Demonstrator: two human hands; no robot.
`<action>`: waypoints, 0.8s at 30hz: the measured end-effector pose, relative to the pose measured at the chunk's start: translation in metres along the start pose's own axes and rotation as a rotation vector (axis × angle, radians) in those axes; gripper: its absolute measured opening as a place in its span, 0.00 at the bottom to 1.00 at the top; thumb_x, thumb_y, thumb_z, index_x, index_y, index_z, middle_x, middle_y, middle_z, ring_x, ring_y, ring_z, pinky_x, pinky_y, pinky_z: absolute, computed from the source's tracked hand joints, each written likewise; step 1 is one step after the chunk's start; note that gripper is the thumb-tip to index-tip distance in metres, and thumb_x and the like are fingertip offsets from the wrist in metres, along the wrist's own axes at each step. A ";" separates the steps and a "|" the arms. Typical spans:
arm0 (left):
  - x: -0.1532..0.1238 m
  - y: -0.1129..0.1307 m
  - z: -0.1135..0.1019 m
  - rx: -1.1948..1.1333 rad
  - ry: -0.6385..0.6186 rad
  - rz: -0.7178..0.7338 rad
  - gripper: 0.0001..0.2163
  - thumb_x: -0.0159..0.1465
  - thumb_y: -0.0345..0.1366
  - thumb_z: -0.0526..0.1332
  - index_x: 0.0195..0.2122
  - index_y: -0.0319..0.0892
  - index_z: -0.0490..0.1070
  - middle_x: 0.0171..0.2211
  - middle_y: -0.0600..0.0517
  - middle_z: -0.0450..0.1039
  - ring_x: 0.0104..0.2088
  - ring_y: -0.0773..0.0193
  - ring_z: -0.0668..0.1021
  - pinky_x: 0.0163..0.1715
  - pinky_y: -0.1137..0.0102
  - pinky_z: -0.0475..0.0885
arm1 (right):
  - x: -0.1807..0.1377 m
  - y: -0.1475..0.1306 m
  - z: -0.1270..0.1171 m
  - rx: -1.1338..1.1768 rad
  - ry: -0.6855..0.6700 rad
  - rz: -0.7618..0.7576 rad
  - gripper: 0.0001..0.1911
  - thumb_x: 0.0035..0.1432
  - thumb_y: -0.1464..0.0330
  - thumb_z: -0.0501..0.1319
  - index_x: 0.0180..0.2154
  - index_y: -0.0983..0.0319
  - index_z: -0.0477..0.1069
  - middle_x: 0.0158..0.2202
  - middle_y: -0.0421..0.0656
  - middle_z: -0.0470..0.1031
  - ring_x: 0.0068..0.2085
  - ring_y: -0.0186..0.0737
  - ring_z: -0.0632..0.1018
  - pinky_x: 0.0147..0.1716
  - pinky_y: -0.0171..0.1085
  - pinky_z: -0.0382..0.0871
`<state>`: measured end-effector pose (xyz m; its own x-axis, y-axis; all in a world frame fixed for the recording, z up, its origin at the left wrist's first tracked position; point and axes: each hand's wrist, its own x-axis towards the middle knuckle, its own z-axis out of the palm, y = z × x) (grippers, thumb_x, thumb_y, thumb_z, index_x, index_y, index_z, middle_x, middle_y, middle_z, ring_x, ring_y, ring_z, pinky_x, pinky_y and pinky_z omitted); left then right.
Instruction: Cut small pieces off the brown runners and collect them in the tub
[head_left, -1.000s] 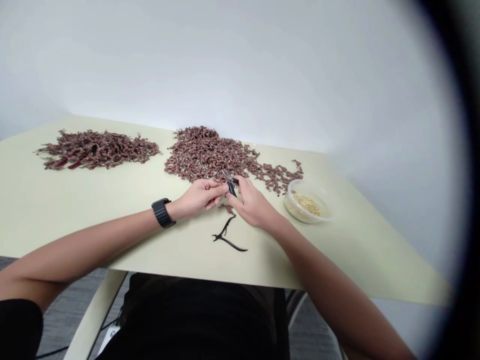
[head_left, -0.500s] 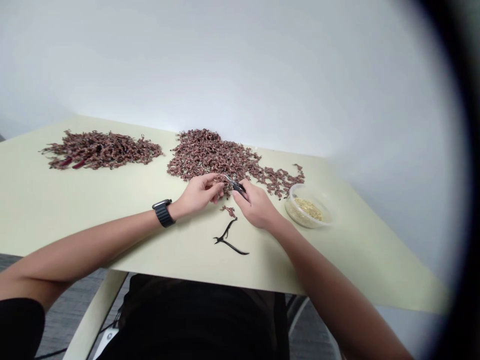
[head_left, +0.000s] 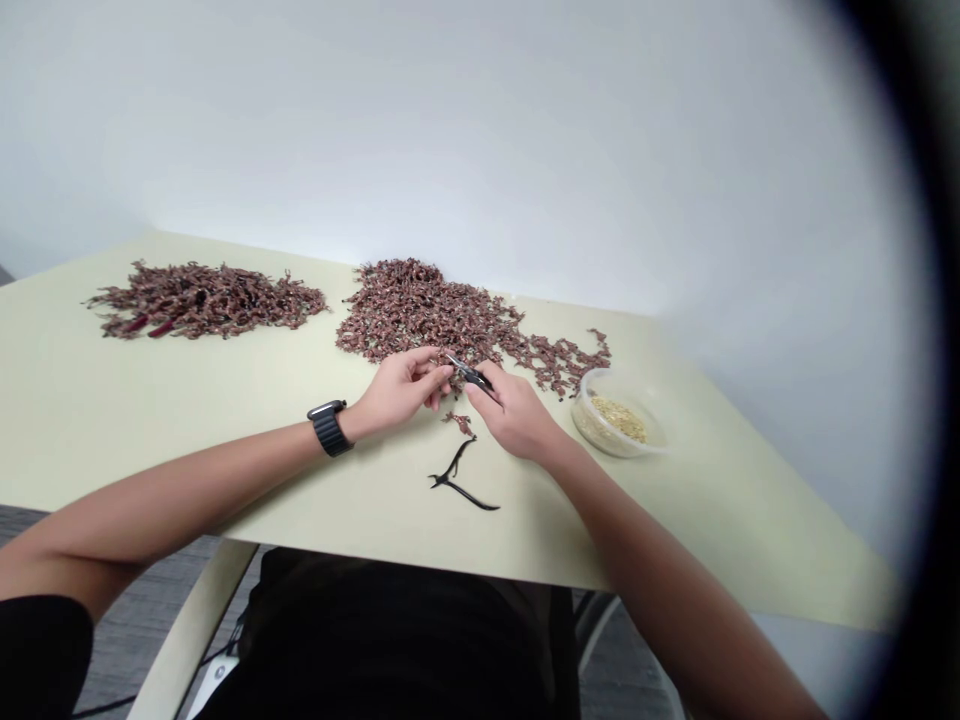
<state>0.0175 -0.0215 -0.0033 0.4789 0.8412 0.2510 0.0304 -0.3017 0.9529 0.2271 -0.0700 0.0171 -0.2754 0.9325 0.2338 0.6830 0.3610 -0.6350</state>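
Note:
My right hand [head_left: 516, 410] is closed around black-handled pliers [head_left: 475, 376], whose metal jaws point left toward my other hand. With fingers curled and thumb against forefinger, my left hand [head_left: 405, 390] pinches something too small to make out at the jaw tips. Just beyond both hands lies a big heap of small reddish-brown pieces [head_left: 420, 310]. One loose reddish-brown piece [head_left: 459, 424] rests on the table below the hands. Nearer to me, small black nippers [head_left: 454, 478] lie with their handles spread.
A second heap of brown pieces [head_left: 210, 300] sits at the left, with two dark red strips in it. At the right stands a clear round tub [head_left: 592, 425] holding small yellowish bits. The pale table [head_left: 300, 500] meets a white wall behind.
The pliers' jaws have moved slightly left and down against the left fingers. Otherwise the hands, heaps and tub stay nearly the same, with a small shift of the whole view.

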 end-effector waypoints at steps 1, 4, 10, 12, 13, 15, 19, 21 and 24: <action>0.000 0.000 0.000 -0.002 0.000 -0.002 0.18 0.69 0.46 0.62 0.50 0.36 0.71 0.30 0.49 0.77 0.24 0.69 0.76 0.27 0.73 0.73 | 0.000 0.000 0.000 0.008 -0.007 0.002 0.12 0.69 0.57 0.52 0.38 0.58 0.63 0.27 0.38 0.72 0.29 0.40 0.71 0.32 0.37 0.58; 0.000 -0.001 0.000 -0.008 0.001 -0.009 0.18 0.69 0.46 0.62 0.50 0.36 0.71 0.30 0.49 0.77 0.24 0.69 0.76 0.27 0.73 0.73 | 0.000 0.001 -0.001 0.011 -0.014 -0.007 0.12 0.69 0.57 0.52 0.37 0.58 0.63 0.28 0.39 0.72 0.29 0.40 0.71 0.32 0.38 0.59; -0.001 -0.002 0.001 -0.032 -0.006 -0.005 0.19 0.69 0.46 0.63 0.51 0.35 0.71 0.30 0.49 0.77 0.24 0.69 0.76 0.27 0.73 0.73 | 0.001 0.004 -0.001 0.001 -0.031 -0.029 0.13 0.70 0.57 0.51 0.36 0.57 0.61 0.29 0.39 0.72 0.30 0.41 0.71 0.33 0.38 0.59; -0.001 -0.002 0.001 -0.032 -0.015 -0.004 0.18 0.69 0.47 0.62 0.50 0.35 0.71 0.30 0.49 0.77 0.24 0.70 0.76 0.27 0.73 0.72 | 0.001 0.004 -0.001 0.015 -0.043 -0.032 0.12 0.71 0.58 0.50 0.36 0.57 0.60 0.29 0.39 0.73 0.31 0.41 0.72 0.33 0.38 0.59; -0.001 -0.001 0.001 -0.031 -0.018 -0.003 0.18 0.69 0.47 0.62 0.50 0.36 0.71 0.30 0.49 0.77 0.24 0.70 0.76 0.27 0.73 0.72 | 0.001 0.003 -0.001 0.024 -0.048 -0.032 0.12 0.71 0.58 0.50 0.36 0.57 0.60 0.29 0.39 0.73 0.31 0.41 0.72 0.34 0.38 0.60; -0.001 0.000 0.001 -0.025 -0.021 -0.005 0.18 0.69 0.47 0.62 0.49 0.36 0.71 0.30 0.49 0.77 0.24 0.69 0.76 0.27 0.73 0.73 | 0.000 0.001 -0.002 0.035 -0.050 -0.032 0.13 0.71 0.57 0.50 0.37 0.57 0.61 0.29 0.39 0.74 0.31 0.41 0.72 0.34 0.37 0.60; -0.001 0.002 0.001 -0.017 -0.026 0.006 0.18 0.69 0.48 0.61 0.48 0.36 0.72 0.30 0.49 0.77 0.24 0.69 0.76 0.28 0.73 0.73 | 0.000 -0.001 -0.002 0.013 -0.030 -0.025 0.15 0.71 0.55 0.50 0.38 0.58 0.63 0.28 0.39 0.74 0.30 0.41 0.72 0.33 0.37 0.59; -0.001 0.002 0.001 -0.026 -0.026 0.009 0.18 0.69 0.48 0.61 0.47 0.36 0.72 0.30 0.49 0.77 0.24 0.69 0.76 0.27 0.73 0.72 | 0.000 -0.002 -0.002 -0.001 -0.023 -0.020 0.15 0.71 0.54 0.49 0.38 0.58 0.63 0.27 0.39 0.74 0.30 0.40 0.72 0.32 0.37 0.58; -0.001 0.001 0.002 -0.041 -0.022 0.007 0.17 0.69 0.48 0.62 0.47 0.36 0.72 0.30 0.49 0.77 0.24 0.69 0.76 0.27 0.73 0.72 | 0.000 -0.003 -0.002 -0.005 -0.030 -0.015 0.15 0.71 0.55 0.49 0.37 0.57 0.61 0.26 0.38 0.73 0.29 0.40 0.72 0.31 0.37 0.57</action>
<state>0.0186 -0.0230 -0.0031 0.4985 0.8287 0.2544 -0.0085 -0.2888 0.9573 0.2267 -0.0708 0.0202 -0.3061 0.9260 0.2210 0.6817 0.3752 -0.6281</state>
